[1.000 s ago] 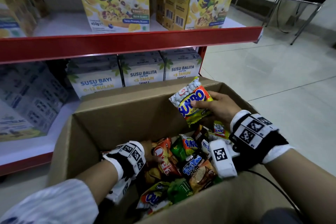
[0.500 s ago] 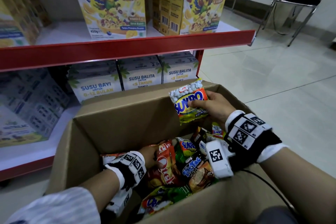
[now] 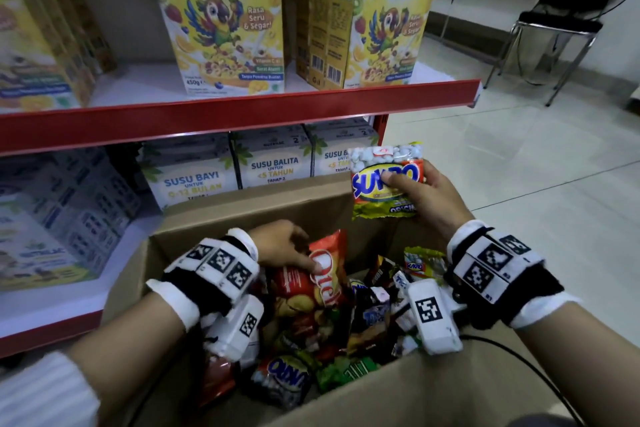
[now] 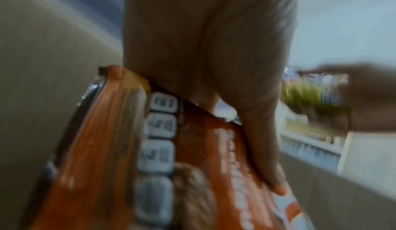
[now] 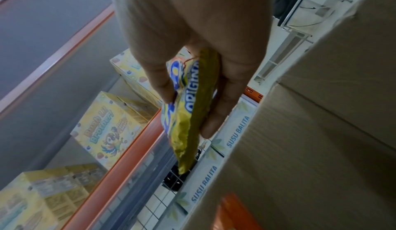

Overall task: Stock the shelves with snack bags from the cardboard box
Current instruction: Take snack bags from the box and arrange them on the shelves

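Right hand (image 3: pixel 431 198) pinches Sukro bag (image 3: pixel 386 180) above the box's far rim (image 3: pixel 249 199); left hand (image 3: pixel 282 244) grips orange bag (image 3: pixel 327 274) inside

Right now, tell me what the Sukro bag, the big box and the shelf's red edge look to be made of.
Sukro bag, pinched in the right hand: thin glossy plastic film, judging by its crinkles and sheen.
Cardboard box: matte brown corrugated board; faint ribbing shows on the wall in the right wrist view.
Red shelf edge: smooth, slightly glossy strip, painted metal or plastic; cannot tell which.

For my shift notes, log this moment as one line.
right hand: holds Sukro bag above cardboard box | left hand: grips orange bag inside box | shelved: none yet
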